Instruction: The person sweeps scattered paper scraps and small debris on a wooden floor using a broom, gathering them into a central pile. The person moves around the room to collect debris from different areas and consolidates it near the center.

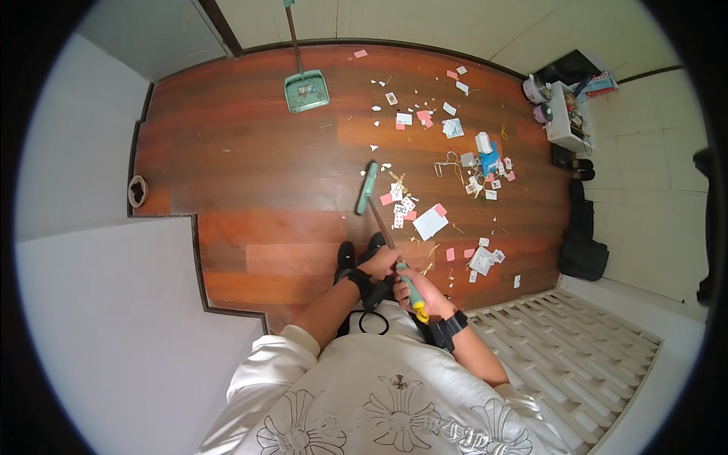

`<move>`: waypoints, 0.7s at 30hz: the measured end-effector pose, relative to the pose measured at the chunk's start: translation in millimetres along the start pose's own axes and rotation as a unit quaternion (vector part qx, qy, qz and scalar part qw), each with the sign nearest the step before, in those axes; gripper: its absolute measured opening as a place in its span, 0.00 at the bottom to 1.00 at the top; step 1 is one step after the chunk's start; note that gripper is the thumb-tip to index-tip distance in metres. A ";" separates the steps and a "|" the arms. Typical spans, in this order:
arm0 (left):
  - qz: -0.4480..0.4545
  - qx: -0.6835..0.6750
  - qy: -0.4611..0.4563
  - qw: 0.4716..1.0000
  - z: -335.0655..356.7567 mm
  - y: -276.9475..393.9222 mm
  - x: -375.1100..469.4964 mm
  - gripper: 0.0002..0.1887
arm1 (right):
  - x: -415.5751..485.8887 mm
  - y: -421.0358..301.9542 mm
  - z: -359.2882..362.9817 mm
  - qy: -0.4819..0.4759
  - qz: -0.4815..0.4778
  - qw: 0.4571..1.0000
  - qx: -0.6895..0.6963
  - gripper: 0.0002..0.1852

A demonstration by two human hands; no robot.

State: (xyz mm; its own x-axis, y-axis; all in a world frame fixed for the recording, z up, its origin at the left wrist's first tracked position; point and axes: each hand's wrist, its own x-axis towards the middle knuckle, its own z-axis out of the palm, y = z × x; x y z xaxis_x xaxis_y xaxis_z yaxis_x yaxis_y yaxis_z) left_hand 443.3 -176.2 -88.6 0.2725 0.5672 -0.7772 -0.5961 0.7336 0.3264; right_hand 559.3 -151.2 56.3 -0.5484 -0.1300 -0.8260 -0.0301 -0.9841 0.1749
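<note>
A green-headed broom [368, 183] rests with its head on the wooden floor, just beyond my black shoes. My left hand [380, 264] wraps around its brown shaft. Closer to my body, my right hand [427, 293] grips the green handle sleeve, which ends in a yellow hanging loop [421, 314]. To the right of the broom head lie scattered playing cards [400, 209], wood-coloured scraps [398, 181] and small white bits. A white rectangular piece [429, 224] lies past them, with a pink card on one corner.
A green dustpan [307, 101] stands near the far wall. More cards, white cord [449, 166] and a blue plastic piece [489, 163] litter the right side. A white bin [560, 135], pots and black bags [584, 259] line the right wall; a round dish [137, 191] sits left.
</note>
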 end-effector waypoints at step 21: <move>0.390 0.693 -0.054 0.603 -55.3 66.6 199.1 0.11 | 47.6 -174.9 -0.5 0.030 -0.020 0.997 0.067 0.08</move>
State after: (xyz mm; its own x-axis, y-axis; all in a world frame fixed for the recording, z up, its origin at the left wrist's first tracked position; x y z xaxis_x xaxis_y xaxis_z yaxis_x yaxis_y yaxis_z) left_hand 416.1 -35.2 -251.3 0.4088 0.9091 -0.0802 0.6102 -0.2070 0.7647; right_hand 538.9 14.7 -13.9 -0.4944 -0.1019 -0.8632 -0.1646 -0.9642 0.2080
